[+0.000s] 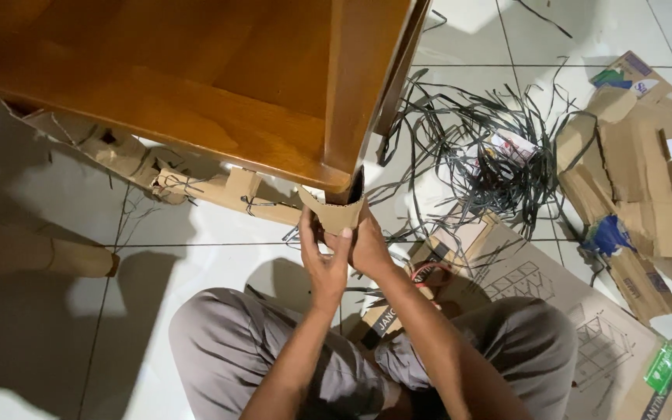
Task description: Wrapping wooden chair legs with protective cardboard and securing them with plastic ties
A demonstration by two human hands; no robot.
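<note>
Both hands meet at the centre of the frame: the left hand and right hand are pressed together, clamped on a curved cardboard wrap around the foot of a wooden table leg. Just beyond, to the upper right, black plastic straps lie tangled on the white tiled floor, with flattened cardboard pieces at the right edge.
</note>
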